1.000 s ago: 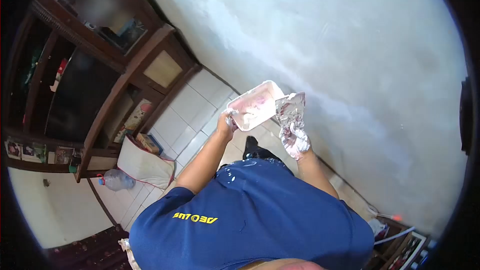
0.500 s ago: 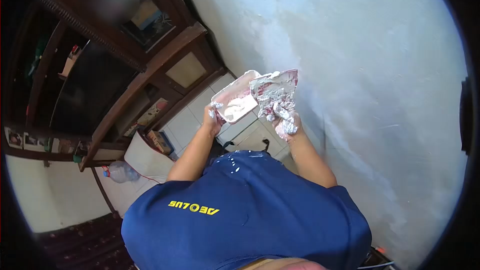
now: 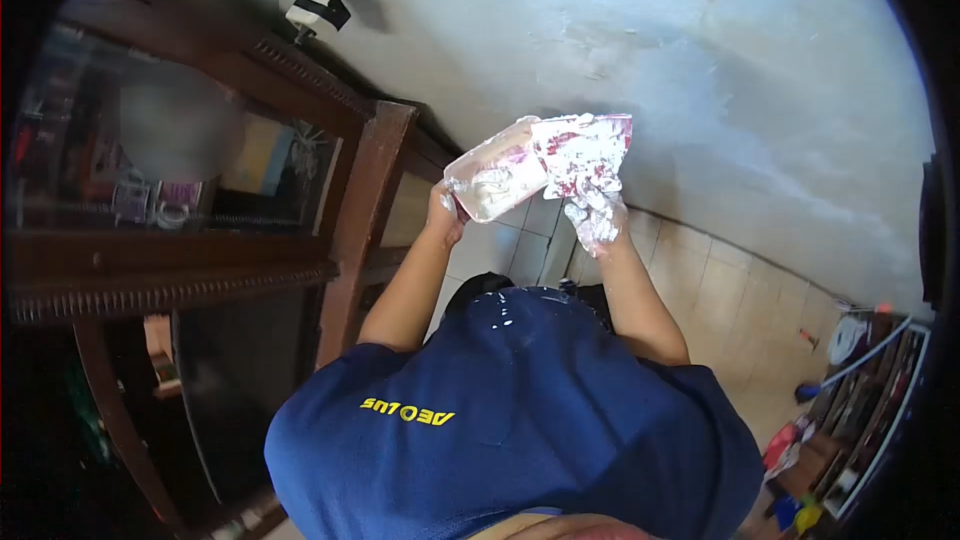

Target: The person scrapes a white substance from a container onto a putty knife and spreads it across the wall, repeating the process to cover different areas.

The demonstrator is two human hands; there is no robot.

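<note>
My left hand (image 3: 447, 212) is closed on the near-left rim of a shallow rectangular plastic tub (image 3: 478, 165), tilted so its inside faces me. White putty (image 3: 492, 187) smears the bottom of the tub. In my right hand (image 3: 600, 225), itself thickly coated in white putty, is a flat, squarish reddish putty spreader (image 3: 583, 152). Putty covers most of its face, with red showing through in patches. The spreader's left edge overlaps the tub's right rim in this view. My right fingers are wrapped at the spreader's lower edge.
Ahead and to the right rises a pale, patchily coated wall (image 3: 640, 50). A dark wooden cabinet (image 3: 390, 155) with glass doors fills the left side. A white and black device (image 3: 318, 12) is on the wall above it. A rack (image 3: 870, 410) with mixed items stands at lower right on the tiled floor (image 3: 715, 290).
The view has turned, bringing the cabinet closer and the rack into sight. Both hands sit higher and farther right in the picture, still holding the tub and the spreader.
</note>
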